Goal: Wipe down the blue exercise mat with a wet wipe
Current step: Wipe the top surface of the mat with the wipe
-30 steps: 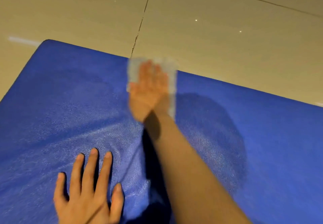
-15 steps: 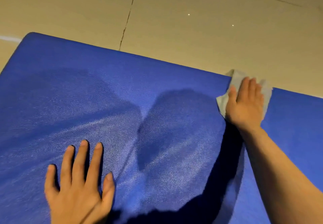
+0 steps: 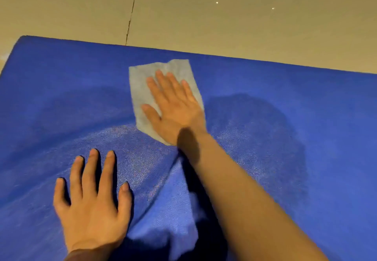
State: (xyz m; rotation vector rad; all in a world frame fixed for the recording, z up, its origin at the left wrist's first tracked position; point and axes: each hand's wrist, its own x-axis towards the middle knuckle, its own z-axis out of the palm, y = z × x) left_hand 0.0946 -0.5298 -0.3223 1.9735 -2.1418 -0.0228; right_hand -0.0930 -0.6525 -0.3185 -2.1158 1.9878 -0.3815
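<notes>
In the head view the right hand (image 3: 175, 109), fingers spread flat, presses a pale rectangular wet wipe (image 3: 142, 85) onto the textured blue foam exercise mat (image 3: 306, 118) near its far edge, while the left hand (image 3: 91, 205) braces flat and spread on the near part — mid-wipe, I judge — next a firm sideways stroke over unwiped mat.

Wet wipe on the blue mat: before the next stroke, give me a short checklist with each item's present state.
1. Wet wipe lies spread on the blue exercise mat: ok.
2. Right hand presses flat on the wipe, fingers straight: ok.
3. Left hand rests flat on the mat, bracing it: ok.
4. Wipe lies wholly on the mat, short of the far edge by the tiled floor: ok.
5. Mat flat: not ok, a crease shows between the arms.
6. Wipe still moist: cannot tell.
</notes>
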